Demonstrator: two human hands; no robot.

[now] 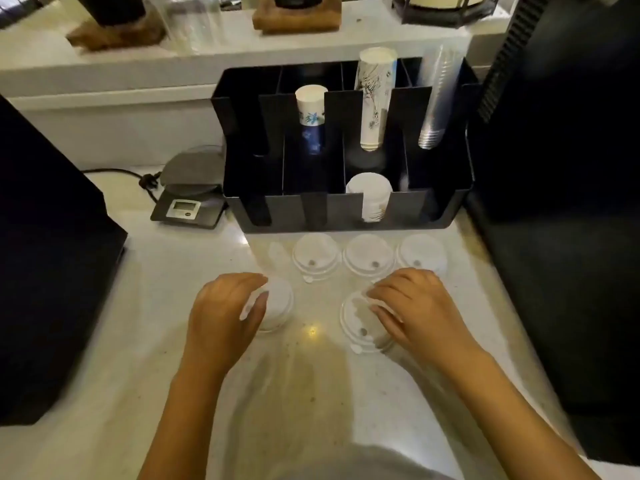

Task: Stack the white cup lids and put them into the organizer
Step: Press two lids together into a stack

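Observation:
Several white cup lids lie on the pale counter in front of the black organizer [346, 216]. Three lids sit in a row near its front wall: left lid [314, 253], middle lid [367, 255], right lid [420, 252]. Closer to me, my left hand [225, 310] curls its fingers around the left edge of a lid [278, 308]. My right hand [415, 306] rests its fingertips on the top right of another lid [358, 323]. Both lids lie on the counter. A stack of white lids [370, 194] stands in a front compartment of the organizer.
Paper cup stacks [374, 98] and clear cups [436, 98] stand in the organizer's rear slots. A small scale [188, 202] with a cable sits to its left. Dark machines flank the counter at left [45, 271] and right [561, 237]. A raised shelf runs behind.

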